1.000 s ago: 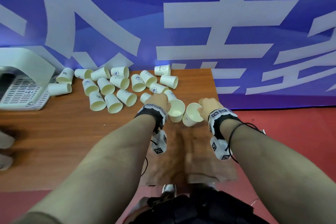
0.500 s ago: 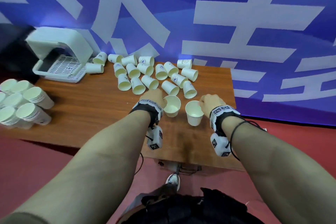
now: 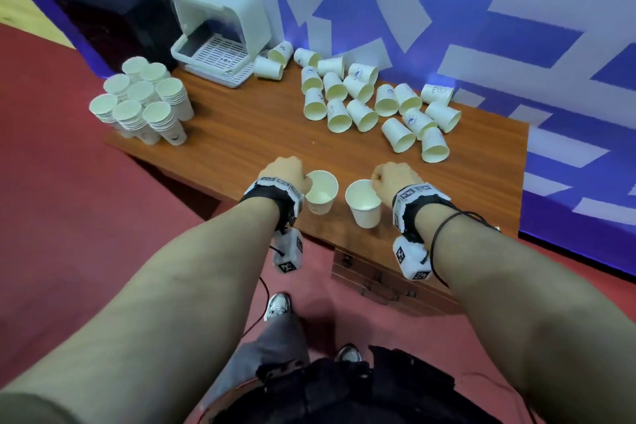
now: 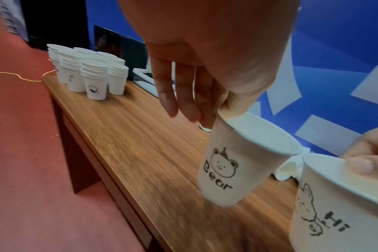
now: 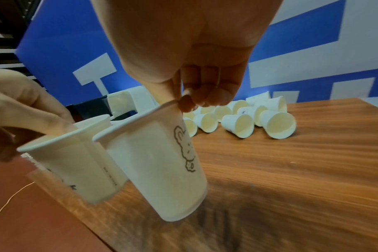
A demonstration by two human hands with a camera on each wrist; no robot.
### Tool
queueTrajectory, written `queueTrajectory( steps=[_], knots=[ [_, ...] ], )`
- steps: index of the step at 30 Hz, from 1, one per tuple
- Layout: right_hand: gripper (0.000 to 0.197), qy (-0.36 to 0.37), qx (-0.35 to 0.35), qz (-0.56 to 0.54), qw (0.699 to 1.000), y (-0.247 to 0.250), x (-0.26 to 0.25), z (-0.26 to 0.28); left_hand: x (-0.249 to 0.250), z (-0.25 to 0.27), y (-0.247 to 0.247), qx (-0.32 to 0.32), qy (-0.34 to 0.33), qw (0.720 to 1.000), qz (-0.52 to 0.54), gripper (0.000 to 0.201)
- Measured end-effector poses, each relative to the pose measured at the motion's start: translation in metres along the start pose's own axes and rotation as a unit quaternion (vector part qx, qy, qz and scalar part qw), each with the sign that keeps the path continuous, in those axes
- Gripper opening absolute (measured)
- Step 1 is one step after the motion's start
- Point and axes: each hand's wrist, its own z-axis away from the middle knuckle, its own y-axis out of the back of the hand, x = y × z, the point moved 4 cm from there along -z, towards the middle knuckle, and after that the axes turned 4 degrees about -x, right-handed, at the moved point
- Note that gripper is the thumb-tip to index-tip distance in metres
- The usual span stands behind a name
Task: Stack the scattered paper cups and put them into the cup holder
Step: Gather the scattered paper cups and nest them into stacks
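My left hand (image 3: pixel 287 173) pinches the rim of a white paper cup marked "Bear" (image 3: pixel 321 192) (image 4: pixel 237 162), upright above the table's near edge. My right hand (image 3: pixel 392 179) pinches the rim of a second cup with a rabbit drawing (image 3: pixel 364 203) (image 5: pixel 160 163), close beside the first. Several loose cups (image 3: pixel 361 103) lie on their sides at the back right of the wooden table (image 3: pixel 247 134). The white cup holder (image 3: pixel 220 31) stands at the back left.
Several stacks of nested cups (image 3: pixel 144 107) stand upright at the table's left end. A black box (image 3: pixel 117 10) sits behind them. A blue and white banner (image 3: pixel 516 27) backs the table. Red carpet (image 3: pixel 69 217) and my feet lie below.
Both hands have drawn back toward the table's near edge, each still holding its cup. The head view has swung left, bringing the cup stacks and black box into view.
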Motion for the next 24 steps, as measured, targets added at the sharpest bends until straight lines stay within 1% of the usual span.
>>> queueTrajectory(
  steps=[5,8,11,14,17,20,22,24],
  knots=[
    [0.023,0.032,0.007,0.028,0.999,0.009,-0.069,-0.036,-0.072,-0.020,0.027,0.020,0.021,0.999,0.024,0.027],
    [0.022,0.047,0.016,0.040,0.998,0.011,-0.122,-0.065,-0.122,-0.038,0.049,0.024,0.032,0.999,0.020,0.023],
    [0.022,0.062,0.019,0.038,0.997,0.008,-0.185,-0.091,-0.176,-0.058,0.074,0.031,0.043,0.998,0.016,0.022],
    [0.023,0.074,0.019,0.026,0.997,0.004,-0.259,-0.118,-0.236,-0.078,0.102,0.041,0.042,0.998,0.020,0.023],
    [0.023,0.079,0.017,0.014,0.997,0.007,-0.317,-0.137,-0.284,-0.095,0.124,0.038,0.032,0.999,0.012,0.024],
    [0.023,0.083,0.021,-0.003,0.996,0.007,-0.358,-0.155,-0.324,-0.110,0.142,0.034,0.046,0.998,0.005,0.023],
    [0.023,0.086,0.010,-0.011,0.996,0.004,-0.380,-0.168,-0.348,-0.116,0.148,0.023,0.048,0.999,0.001,0.024],
    [0.023,0.094,-0.002,-0.011,0.995,0.002,-0.402,-0.181,-0.371,-0.123,0.151,0.039,0.046,0.998,0.015,0.026]
  ],
)
